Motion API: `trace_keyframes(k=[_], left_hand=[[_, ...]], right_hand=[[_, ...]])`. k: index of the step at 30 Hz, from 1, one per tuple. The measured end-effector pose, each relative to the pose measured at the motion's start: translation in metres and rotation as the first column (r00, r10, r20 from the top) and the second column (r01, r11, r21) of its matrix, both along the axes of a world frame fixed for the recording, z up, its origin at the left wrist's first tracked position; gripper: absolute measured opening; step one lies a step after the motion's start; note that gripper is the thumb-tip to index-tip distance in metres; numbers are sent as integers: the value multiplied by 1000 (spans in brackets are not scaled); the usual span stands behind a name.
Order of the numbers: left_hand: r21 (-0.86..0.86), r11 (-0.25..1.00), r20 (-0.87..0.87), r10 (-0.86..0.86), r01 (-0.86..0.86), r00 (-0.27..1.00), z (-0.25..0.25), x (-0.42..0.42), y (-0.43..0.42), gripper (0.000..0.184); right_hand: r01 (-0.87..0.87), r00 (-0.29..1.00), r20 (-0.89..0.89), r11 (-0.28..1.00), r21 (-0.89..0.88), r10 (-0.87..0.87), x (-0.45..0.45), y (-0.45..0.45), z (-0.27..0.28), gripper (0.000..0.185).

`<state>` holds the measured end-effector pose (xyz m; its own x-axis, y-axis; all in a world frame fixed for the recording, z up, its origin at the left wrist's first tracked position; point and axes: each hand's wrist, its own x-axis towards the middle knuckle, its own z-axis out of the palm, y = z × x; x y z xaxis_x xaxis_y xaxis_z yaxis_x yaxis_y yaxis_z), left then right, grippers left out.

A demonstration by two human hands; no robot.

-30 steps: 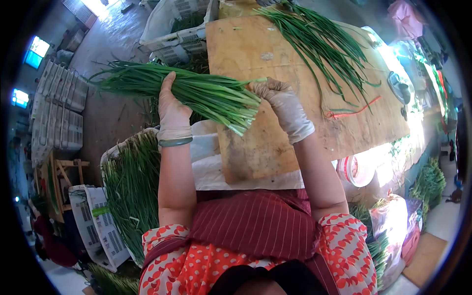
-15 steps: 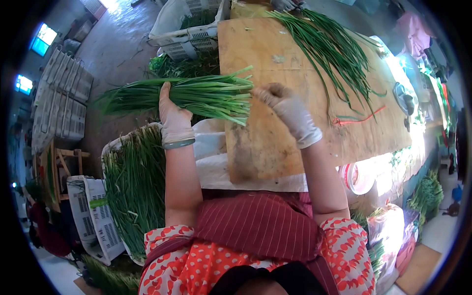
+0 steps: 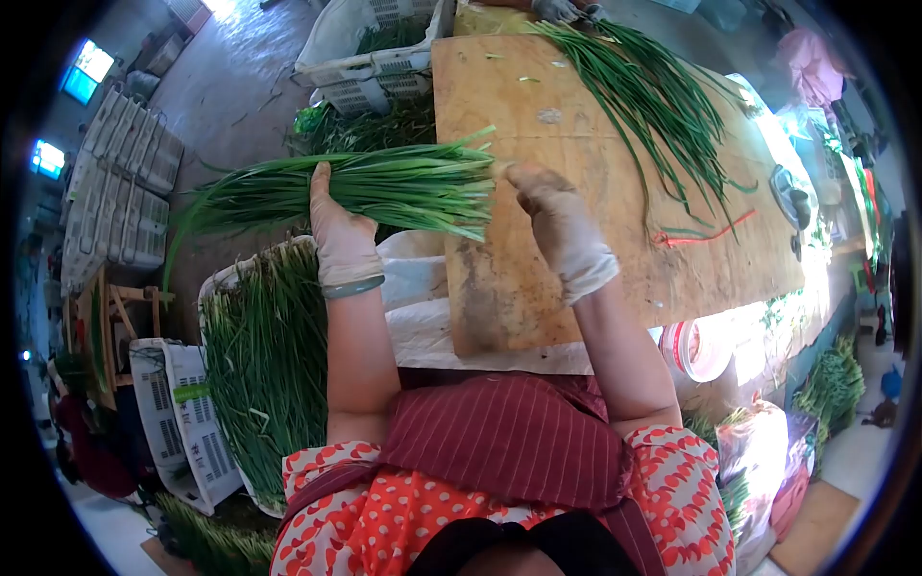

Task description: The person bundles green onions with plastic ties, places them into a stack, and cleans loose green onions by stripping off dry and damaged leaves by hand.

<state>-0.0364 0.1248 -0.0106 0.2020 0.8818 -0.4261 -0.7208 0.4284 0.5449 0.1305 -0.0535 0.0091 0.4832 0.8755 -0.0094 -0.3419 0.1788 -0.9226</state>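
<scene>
My left hand [image 3: 344,235], in a pale glove, is closed around a thick bunch of garlic chives [image 3: 413,182]. The bunch lies sideways in the air, its pale stem ends pointing right over the board's left edge and its leaf tips drooping left. Just right of the stem ends is my right hand [image 3: 559,216], also gloved, with thumb and fingers pinched together. Whatever sits in that pinch is too small to make out. Beneath the right hand is a worn wooden board [image 3: 615,288].
Across the board, a co-worker's gloved hands [image 3: 567,10] are at a loose spread of garlic chives [image 3: 663,106]. A red tie [image 3: 706,236] lies on the board. A full crate of chives [image 3: 264,374] stands at my left, a white crate [image 3: 370,72] beyond the bunch.
My right hand has turned slightly more upright and shifted a little, staying by the stem ends. The left hand still holds the bunch; some leaves now hang lower at the left.
</scene>
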Motion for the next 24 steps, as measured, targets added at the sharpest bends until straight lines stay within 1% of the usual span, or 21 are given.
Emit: trace_keyframes(k=[1,2,3,4,5,6,7,8,9,10,11,12,13,15,16,18,19,20,21,22,24], left_hand=[[5,1000,11,-10,10,1000,-1,-2,1,28],[3,1000,10,-6,6,1000,-4,-4,3,28],[15,1000,43,-7,6,999,-10,-5,6,28],[27,1000,77,-6,4,997,-14,-6,9,27],[26,1000,75,1,-3,997,-16,-6,11,27],[29,999,64,15,-17,998,-18,-5,12,28],[32,999,54,28,-30,998,-19,-3,13,30],[30,999,53,31,-33,998,-20,-1,12,30],[40,999,73,12,-15,997,-20,0,11,31],[51,999,93,-9,4,996,-20,2,9,31],[52,999,91,-9,5,996,-17,4,5,31],[41,999,40,19,-21,999,-13,7,0,33],[32,998,-11,48,-47,999,-10,8,-2,34],[20,999,11,36,-36,999,-14,3,2,35],[6,1000,36,22,-22,999,-15,-1,3,36],[-16,999,40,32,-32,999,-2,-6,-1,36],[-38,998,45,43,-41,998,2,-9,-2,36],[1,1000,60,29,-29,998,0,-10,0,38],[-3,1000,57,26,-26,998,-1,-10,-2,38],[27,999,21,37,-38,999,-1,-9,-2,37],[57,997,-15,50,-49,999,3,-7,-5,35]], right_hand=[[-4,1000,-1,1000,-2,4,11,-4,-7,21],[-135,945,-256,957,256,202,20,-5,-7,23],[-178,792,-429,836,519,435,24,-5,-8,25],[33,998,-59,999,36,-31,25,-15,-8,30],[26,998,-60,999,34,-24,18,-17,-5,30],[101,893,446,991,-85,-53,8,-16,-4,27],[224,552,834,963,-147,-1,-2,-13,-1,25],[242,479,878,960,-142,10,-17,-11,8,22],[240,480,877,960,-144,12,-26,-5,6,22],[266,295,955,963,-43,-39,-34,1,2,21],[271,99,991,961,62,-92,-39,5,-1,19],[256,157,986,966,19,-61,-41,8,-4,19],[255,158,985,967,22,-64,-41,9,-6,19],[252,209,974,967,31,-85,-42,10,-8,15],[251,210,974,968,30,-84,-40,7,-8,15],[301,307,944,953,28,-124,-29,-4,-8,13],[300,306,944,954,24,-120,-27,-6,-7,13],[258,419,903,966,-18,-95,-25,-9,-7,13],[214,526,848,975,-52,-71,-25,-12,-6,13],[217,525,848,975,-52,-72,-26,-12,-5,13],[219,599,800,967,-128,-30,-29,-10,-2,14]])
